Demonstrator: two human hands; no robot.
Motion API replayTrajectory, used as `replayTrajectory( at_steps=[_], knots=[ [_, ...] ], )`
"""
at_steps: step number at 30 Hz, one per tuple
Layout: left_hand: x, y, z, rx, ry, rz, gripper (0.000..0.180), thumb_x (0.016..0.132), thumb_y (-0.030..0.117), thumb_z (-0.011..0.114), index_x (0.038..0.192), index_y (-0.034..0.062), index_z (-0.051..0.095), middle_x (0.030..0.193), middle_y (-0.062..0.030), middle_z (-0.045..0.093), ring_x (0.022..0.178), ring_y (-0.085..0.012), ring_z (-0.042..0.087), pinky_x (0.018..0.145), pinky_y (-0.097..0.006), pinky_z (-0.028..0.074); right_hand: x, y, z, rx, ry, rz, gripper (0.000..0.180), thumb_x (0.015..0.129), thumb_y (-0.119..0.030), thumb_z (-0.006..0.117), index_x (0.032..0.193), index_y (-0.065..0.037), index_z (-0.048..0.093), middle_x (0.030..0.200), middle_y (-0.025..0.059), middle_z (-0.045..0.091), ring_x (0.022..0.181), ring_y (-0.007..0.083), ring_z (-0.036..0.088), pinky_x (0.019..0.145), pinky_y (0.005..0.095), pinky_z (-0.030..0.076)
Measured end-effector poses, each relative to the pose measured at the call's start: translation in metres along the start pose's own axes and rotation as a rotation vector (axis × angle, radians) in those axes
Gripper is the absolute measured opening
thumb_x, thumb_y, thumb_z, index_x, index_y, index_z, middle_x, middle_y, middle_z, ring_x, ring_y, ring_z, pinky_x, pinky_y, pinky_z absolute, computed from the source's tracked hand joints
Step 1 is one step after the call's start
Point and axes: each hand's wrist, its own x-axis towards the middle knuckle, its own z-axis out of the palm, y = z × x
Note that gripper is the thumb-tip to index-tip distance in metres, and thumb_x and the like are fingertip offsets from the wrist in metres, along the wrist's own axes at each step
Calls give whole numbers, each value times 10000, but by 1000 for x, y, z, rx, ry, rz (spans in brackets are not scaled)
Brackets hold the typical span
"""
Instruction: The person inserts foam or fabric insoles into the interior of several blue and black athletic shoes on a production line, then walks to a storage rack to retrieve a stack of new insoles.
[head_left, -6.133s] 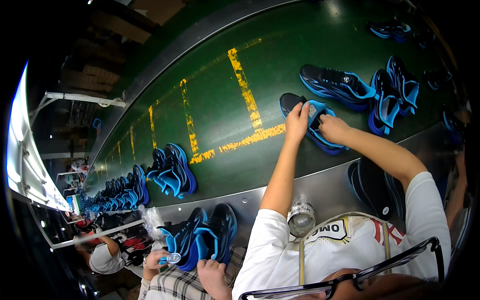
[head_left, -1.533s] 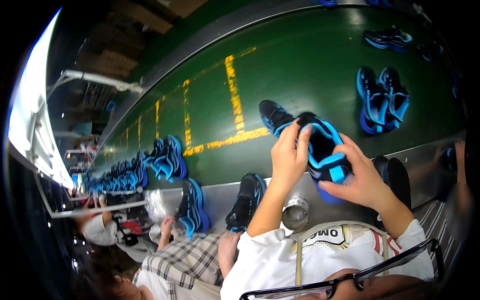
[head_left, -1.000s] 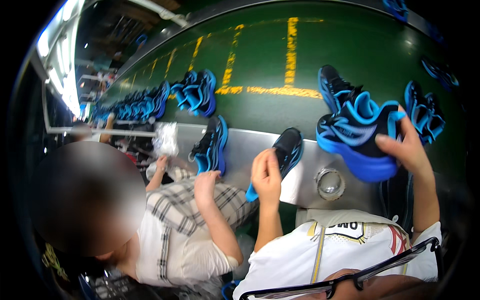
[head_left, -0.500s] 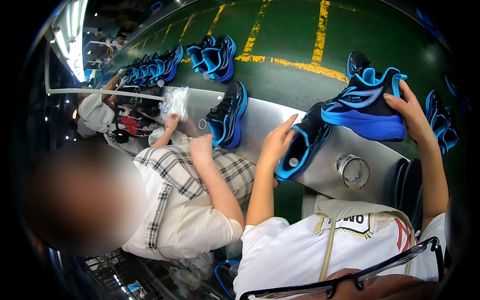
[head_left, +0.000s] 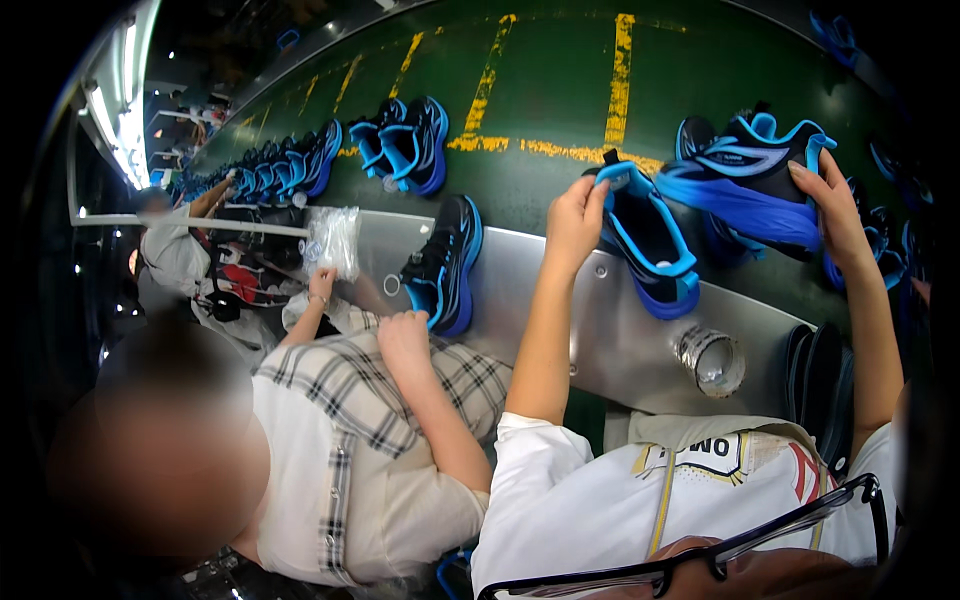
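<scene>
My left hand (head_left: 575, 225) is closed on the raised tongue of a black and blue sneaker (head_left: 655, 240). That sneaker is over the metal ledge, its opening facing up and its heel toward me. In my right hand (head_left: 835, 205) is a second sneaker (head_left: 745, 185), gripped at the heel collar. It hangs on its side above the green surface, with its blue sole turned toward me. The two sneakers are close together, and the right one partly covers other shoes behind it.
A roll of clear tape (head_left: 712, 362) stands on the metal ledge (head_left: 530, 300). Dark insoles (head_left: 818, 390) lie by my right arm. To the left, a co-worker's hand (head_left: 405, 340) touches another sneaker (head_left: 445, 265) near a clear plastic bag (head_left: 335, 240). Several sneakers line the green surface (head_left: 560, 80).
The left sneaker has been turned round, its heel now toward me; my left hand has moved up from its collar to its tongue. The right sneaker stays held, tilted slightly more.
</scene>
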Motion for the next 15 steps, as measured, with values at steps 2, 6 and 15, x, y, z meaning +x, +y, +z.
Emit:
replayTrajectory(
  at_steps=[2, 6, 15],
  knots=[
    [30, 8, 6, 115, 44, 110, 197, 833, 182, 532, 873, -3, 588, 544, -28, 487, 497, -71, 448, 463, -218, 354, 8, -6, 4, -79, 107, -128, 402, 734, -235, 633, 1039, -29, 469, 907, 51, 549, 812, 103, 532, 711, 222, 425],
    [66, -20, -15, 385, 153, 141, 356, 806, 270, 557, 1042, 9, 506, 709, -110, 574, 626, -235, 550, 580, -304, 416, 47, -33, 85, 12, -19, -353, 418, 667, -208, 728, 973, -65, 481, 857, 27, 548, 766, 98, 542, 664, 217, 458],
    [14, -70, 50, 582, -278, 60, 493, 756, 281, 565, 1191, 90, 433, 1133, -182, 483, 1056, -337, 440, 845, -388, 381, 126, 95, 232, -343, -37, -388, 478, 602, -313, 699, 930, -44, 475, 1089, 257, 386, 942, 396, 467, 766, 411, 423]
  ],
)
